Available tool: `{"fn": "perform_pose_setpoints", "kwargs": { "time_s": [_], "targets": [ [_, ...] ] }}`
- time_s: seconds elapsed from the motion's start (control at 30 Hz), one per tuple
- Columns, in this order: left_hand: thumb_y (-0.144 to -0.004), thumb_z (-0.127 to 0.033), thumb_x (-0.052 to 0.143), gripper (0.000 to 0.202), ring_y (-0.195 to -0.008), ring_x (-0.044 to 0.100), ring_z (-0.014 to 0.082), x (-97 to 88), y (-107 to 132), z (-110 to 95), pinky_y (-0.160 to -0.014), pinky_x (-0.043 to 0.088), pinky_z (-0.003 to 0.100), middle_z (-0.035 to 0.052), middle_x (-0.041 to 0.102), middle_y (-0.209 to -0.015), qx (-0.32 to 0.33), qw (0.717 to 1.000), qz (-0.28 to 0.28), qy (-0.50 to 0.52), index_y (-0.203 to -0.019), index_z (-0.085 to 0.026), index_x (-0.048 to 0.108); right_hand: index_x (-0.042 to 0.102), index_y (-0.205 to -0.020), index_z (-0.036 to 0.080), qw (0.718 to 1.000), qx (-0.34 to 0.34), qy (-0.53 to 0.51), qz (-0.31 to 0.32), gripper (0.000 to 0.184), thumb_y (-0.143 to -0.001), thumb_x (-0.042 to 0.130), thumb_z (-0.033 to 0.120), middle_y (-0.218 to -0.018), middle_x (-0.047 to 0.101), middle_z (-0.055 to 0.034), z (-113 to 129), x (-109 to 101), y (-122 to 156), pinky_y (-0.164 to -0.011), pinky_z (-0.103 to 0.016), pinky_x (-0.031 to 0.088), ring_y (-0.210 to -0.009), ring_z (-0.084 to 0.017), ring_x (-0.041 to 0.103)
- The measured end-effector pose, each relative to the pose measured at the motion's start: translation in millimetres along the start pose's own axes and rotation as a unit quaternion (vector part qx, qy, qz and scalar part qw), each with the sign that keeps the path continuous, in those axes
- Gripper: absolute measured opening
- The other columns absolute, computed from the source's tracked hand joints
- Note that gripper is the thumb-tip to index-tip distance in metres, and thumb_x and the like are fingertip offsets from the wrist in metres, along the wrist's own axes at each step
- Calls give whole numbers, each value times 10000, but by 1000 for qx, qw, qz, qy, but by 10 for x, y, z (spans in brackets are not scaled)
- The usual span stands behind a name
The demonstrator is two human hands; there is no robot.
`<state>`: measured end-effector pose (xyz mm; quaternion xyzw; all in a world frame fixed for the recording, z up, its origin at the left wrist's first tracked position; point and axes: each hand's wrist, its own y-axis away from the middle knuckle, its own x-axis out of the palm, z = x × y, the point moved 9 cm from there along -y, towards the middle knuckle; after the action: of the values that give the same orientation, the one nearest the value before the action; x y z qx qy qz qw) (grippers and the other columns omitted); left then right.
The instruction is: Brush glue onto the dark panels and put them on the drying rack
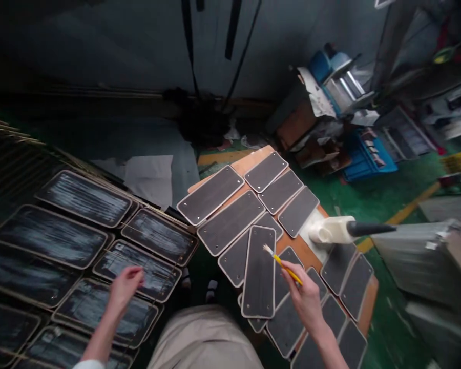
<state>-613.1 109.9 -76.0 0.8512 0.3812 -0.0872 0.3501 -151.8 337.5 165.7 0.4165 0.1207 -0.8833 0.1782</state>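
Note:
My right hand (307,297) grips a paintbrush (288,270) with a yellow handle. Its pale bristles are over a dark grey rectangular plate (259,277) with rounded corners and a light rim; I cannot tell if they touch it. That plate lies across other grey plates (231,221) on a brown board. My left hand (127,287) is closed, fingertips drawn together with nothing visible in them. Beneath or close by it lies a dark plate streaked with a whitish coating (153,274), among several similar plates (49,236) on the left.
A white bottle with a dark tapered end (334,229) stands on the board's right side (307,251). A thin-barred rack (11,136) lies at far left. White paper (149,177) is behind the plates. A blue crate (369,159) sits on the green floor (403,192).

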Motion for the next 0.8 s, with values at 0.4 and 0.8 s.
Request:
{"fn": "perform_pose_setpoints", "kwargs": {
  "time_s": [0.4,0.8],
  "targets": [
    [-744,-487,651,323,-330,478,97,2704,2288,-382,-352,266,202,-75,522,-458,52,925,354,-126,-735,-209,486,598,-1180,231,989,-108,96,3,252,-1020,420,311,-1038,652,-65,-567,-48,-321,-746,-265,457,-911,-193,636],
    [-813,-337,604,234,-323,491,103,2815,2288,-180,-353,290,191,-58,529,-399,1,954,275,-120,-659,-203,489,594,-1188,205,986,-110,100,70,266,-1029,391,272,-1023,650,-72,-617,136,441,-708,-235,455,-852,-164,640]
  ]
}}
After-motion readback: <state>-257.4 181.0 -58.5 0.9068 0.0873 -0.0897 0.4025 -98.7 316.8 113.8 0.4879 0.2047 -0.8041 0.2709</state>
